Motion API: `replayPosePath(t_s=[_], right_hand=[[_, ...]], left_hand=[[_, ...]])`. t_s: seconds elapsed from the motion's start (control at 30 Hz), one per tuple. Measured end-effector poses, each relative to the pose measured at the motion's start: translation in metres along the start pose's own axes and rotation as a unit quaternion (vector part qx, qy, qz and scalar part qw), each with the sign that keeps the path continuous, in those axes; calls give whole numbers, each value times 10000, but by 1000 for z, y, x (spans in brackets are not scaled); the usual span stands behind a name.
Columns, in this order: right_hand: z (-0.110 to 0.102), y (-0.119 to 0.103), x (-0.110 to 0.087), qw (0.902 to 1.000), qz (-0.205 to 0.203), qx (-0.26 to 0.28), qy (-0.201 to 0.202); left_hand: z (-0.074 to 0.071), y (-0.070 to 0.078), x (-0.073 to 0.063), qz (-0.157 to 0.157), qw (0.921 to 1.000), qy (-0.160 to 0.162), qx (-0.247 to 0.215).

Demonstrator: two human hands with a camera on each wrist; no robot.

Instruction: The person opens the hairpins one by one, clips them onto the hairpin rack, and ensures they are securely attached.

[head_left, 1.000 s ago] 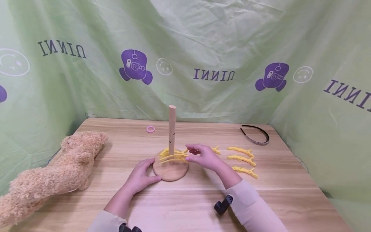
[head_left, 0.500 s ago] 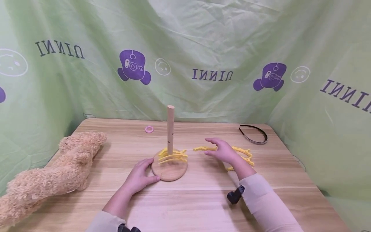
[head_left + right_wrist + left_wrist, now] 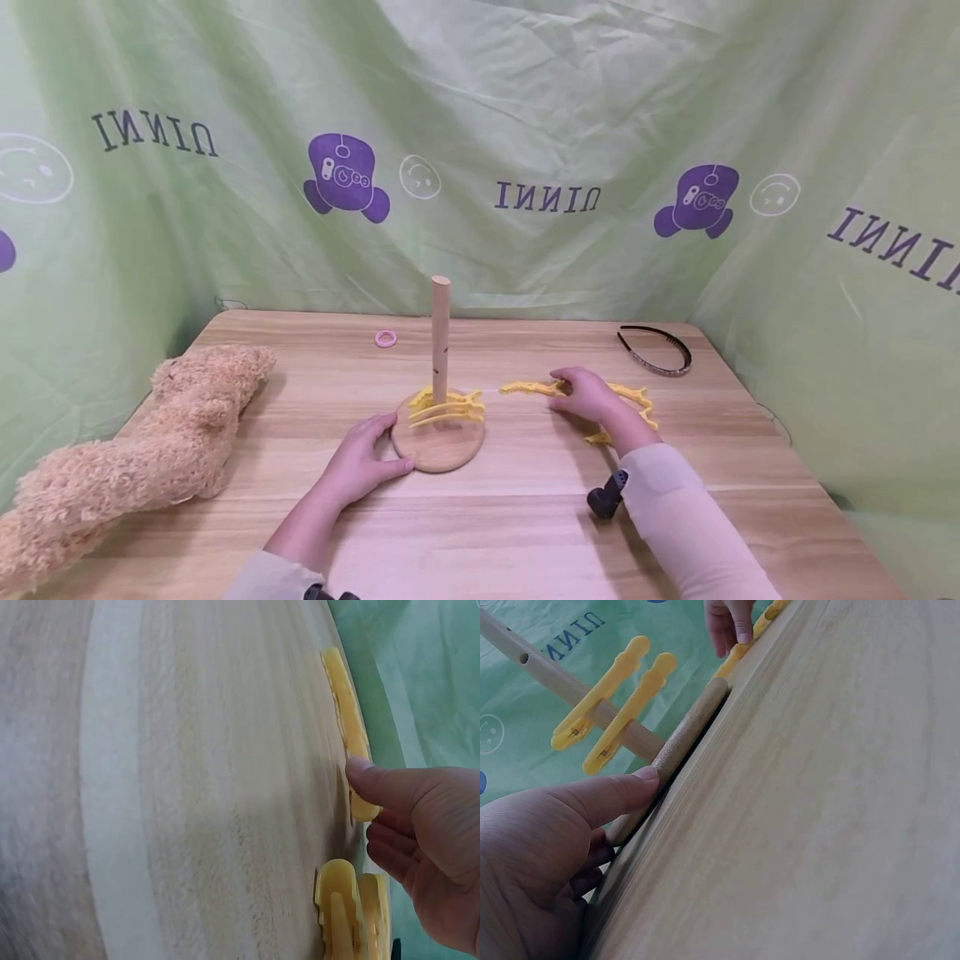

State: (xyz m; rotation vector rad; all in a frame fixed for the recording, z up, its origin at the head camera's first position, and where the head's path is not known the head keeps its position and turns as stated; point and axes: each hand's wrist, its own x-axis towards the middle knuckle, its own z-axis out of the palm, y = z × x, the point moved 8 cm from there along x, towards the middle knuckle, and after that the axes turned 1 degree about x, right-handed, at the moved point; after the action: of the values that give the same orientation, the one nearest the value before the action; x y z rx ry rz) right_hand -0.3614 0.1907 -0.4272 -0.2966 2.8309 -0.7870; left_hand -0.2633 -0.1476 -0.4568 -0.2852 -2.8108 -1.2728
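A wooden stand has a round base and an upright post. Two yellow hair clips are clamped across the post low down. My left hand grips the left rim of the base, thumb on its edge and fingers curled behind. To the right of the stand, my right hand pinches the hinge end of another yellow hair clip, which lies along the table pointing left. More yellow clips lie under and beyond this hand, partly hidden by it.
At the back right lies a black headband with a glittery band. A small pink ring sits at the back left of the post. A fluffy tan plush piece stretches along the left side of the wooden table. Green cloth encloses the table.
My right hand has left the clips on the post, moved right, and come down onto the loose hair clip, its fingers closing there. My left hand stays at the base.
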Motion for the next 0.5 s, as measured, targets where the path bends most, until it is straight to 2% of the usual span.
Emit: replayPosePath(t_s=[0.13,0.5], right_hand=[[2,3,2,9999,82,-125,-40],[2,4,3,9999,-91,-84,43]], left_hand=[[0,0,-1,35,10000,27,41],[0,0,0,-78,10000,-46,-5]])
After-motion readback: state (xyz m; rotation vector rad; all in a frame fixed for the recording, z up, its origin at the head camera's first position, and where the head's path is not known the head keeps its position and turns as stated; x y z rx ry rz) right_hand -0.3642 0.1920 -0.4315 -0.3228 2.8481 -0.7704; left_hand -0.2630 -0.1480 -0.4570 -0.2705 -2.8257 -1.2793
